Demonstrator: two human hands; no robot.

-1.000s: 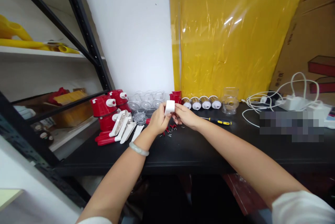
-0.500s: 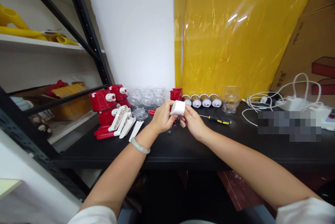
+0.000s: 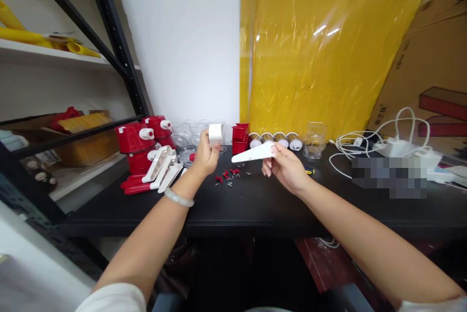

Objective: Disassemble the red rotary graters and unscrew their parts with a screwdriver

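Note:
My left hand (image 3: 206,158) is closed around a short white cylindrical plastic part (image 3: 215,134), held up above the table. To its right, my right hand (image 3: 288,166) pinches the wide end of a flat white tapered plastic piece (image 3: 253,153), whose narrow end points left. The two parts are apart. Below and between the hands lie small red plastic pieces (image 3: 226,174) and several screws (image 3: 229,184). Left of my left hand are white handle-shaped parts (image 3: 160,163) and red-tipped handles (image 3: 138,186), beside stacked red housings (image 3: 134,144).
Clear plastic pieces (image 3: 188,133) and red containers (image 3: 240,138) stand along the wall. Several white-capped cylinders (image 3: 279,138) line up beside a clear cup-shaped part (image 3: 314,140). White cables and chargers (image 3: 396,146) lie at right; a black shelf frame (image 3: 127,66) rises at left.
My hands have moved apart, the left with the white cylindrical part. My right hand now holds the flat tapered piece. The small red pieces and screws have come into fuller view.

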